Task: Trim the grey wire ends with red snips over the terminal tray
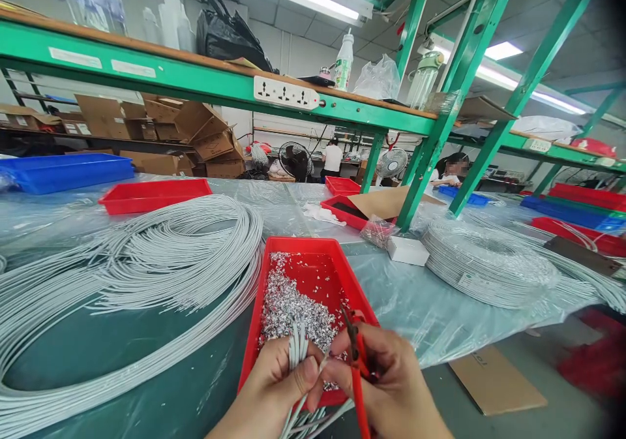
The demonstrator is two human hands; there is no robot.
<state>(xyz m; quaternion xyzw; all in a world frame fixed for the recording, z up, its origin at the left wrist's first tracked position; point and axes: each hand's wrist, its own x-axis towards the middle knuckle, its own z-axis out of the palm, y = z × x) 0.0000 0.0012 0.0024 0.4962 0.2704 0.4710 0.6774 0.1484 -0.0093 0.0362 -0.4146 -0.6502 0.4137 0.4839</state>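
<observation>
The left hand is closed around a bunch of wires, their ends poking up between thumb and fingers and their lengths running down below the hand. The right hand holds the cutters, the orange handles in its palm and the dark blades pointing away. Its thumb and forefinger come together at a wire end beside the left thumb; whether they pinch it or only touch it, I cannot tell.

Both hands are over the near end of a red tray, where silvery bits lie heaped mostly to the left. Left of the tray, a loose coil of pale wires spreads over the table. To the right are a white box and, just past it, a wrapped coil.

Farther off, 1 more red tray is near a blue tray. Above runs a green shelf with a 3-outlet power strip. Beyond are cartons, 2 fans and 2 people.
</observation>
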